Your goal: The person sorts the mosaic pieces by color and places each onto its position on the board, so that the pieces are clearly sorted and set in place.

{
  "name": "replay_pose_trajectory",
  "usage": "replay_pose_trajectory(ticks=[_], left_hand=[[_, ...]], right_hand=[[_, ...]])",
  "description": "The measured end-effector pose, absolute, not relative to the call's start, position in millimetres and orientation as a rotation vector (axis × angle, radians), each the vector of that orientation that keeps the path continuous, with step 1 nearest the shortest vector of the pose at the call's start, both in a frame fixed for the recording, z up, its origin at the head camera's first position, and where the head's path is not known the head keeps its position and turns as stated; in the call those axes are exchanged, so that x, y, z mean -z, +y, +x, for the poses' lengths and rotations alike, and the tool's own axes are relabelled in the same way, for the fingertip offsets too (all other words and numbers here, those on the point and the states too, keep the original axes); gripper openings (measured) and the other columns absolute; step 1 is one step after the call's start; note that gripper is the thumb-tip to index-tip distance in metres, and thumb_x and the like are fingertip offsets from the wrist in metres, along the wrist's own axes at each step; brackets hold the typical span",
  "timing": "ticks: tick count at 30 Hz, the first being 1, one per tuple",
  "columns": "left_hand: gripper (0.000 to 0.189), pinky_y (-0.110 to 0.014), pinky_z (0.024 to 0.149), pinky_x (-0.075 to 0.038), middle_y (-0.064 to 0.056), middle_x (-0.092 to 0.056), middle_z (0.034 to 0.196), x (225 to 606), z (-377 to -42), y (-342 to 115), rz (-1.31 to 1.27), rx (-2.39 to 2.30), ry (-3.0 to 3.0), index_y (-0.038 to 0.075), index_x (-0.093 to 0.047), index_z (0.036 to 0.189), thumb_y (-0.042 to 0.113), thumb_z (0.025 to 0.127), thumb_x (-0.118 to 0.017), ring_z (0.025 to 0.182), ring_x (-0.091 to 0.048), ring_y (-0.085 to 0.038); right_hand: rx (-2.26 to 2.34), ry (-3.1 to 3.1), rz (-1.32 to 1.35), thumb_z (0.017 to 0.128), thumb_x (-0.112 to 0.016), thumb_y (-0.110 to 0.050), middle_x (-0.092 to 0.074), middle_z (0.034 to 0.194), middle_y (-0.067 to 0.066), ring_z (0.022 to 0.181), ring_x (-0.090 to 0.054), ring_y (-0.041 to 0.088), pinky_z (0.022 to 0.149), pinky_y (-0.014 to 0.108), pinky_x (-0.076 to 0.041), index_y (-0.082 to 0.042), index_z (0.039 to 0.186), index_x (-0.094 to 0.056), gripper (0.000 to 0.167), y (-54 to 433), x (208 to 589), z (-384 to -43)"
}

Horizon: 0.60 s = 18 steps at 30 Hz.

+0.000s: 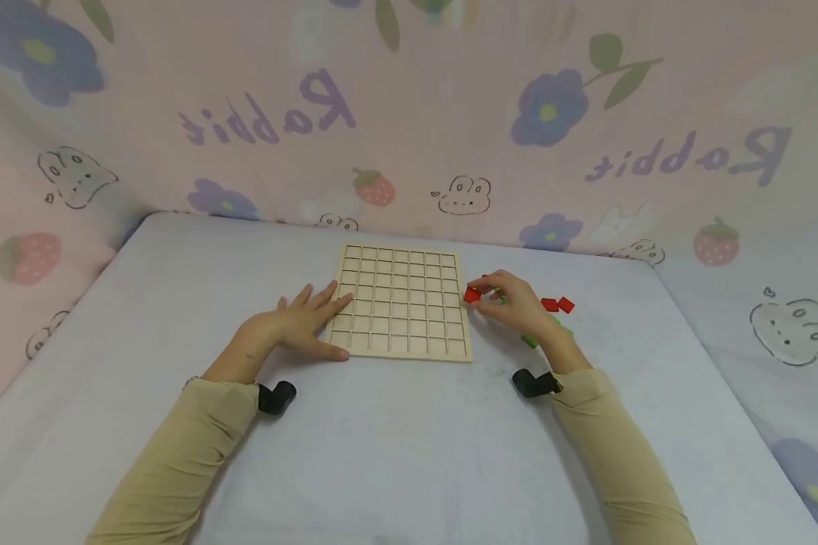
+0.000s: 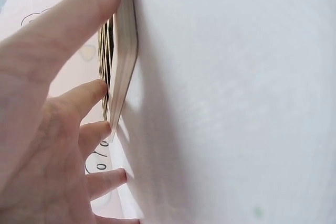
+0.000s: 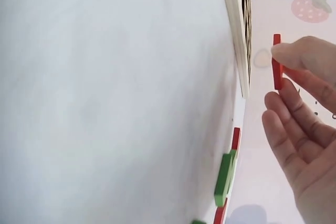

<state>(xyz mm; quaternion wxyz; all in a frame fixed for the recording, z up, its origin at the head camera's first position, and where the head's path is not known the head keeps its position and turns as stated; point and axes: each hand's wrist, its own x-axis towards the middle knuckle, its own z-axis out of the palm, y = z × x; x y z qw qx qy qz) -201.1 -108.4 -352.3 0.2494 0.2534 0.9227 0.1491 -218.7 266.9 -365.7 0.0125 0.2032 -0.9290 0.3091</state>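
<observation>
A wooden grid board (image 1: pixel 401 303) with square cells, none holding a tile, lies on the white table. My left hand (image 1: pixel 307 322) rests on its left side with spread, straight fingers; in the left wrist view the thumb (image 2: pixel 79 22) lies along the board's edge (image 2: pixel 125 51). Beside the board's right edge, my right hand (image 1: pixel 514 303) pinches a thin red square tile (image 1: pixel 473 294) between thumb and fingers. The right wrist view shows this red tile (image 3: pixel 277 62) edge-on, raised off the table, the other fingers loosely bent below it.
Right of the right hand lie loose red tiles (image 1: pixel 566 305) and green tiles (image 1: pixel 530 341), partly hidden by the hand and wrist. Black wrist cameras (image 1: pixel 277 397) sit at both cuffs. A patterned cloth wall (image 1: pixel 409 136) rises behind the table's back edge.
</observation>
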Motion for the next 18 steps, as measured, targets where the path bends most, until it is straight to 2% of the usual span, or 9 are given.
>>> replay_pose_trajectory(ticks=[18], left_hand=[[0.1, -0.076, 0.104, 0.001, -0.016, 0.008, 0.161, 354.8, -201.7, -110.1, 0.696, -0.408, 2.525, 0.017, -0.009, 0.156, 0.057, 0.084, -0.064, 0.142, 0.009, -0.052]], right_hand=[[-1.001, -2.88, 0.684, 0.085, -0.071, -0.007, -0.062, 0.108, 0.015, 0.101, -0.06, 0.028, 0.086, 0.043, -0.053, -0.001, 0.118, -0.066, 0.034, 242.9, 359.6, -228.5]])
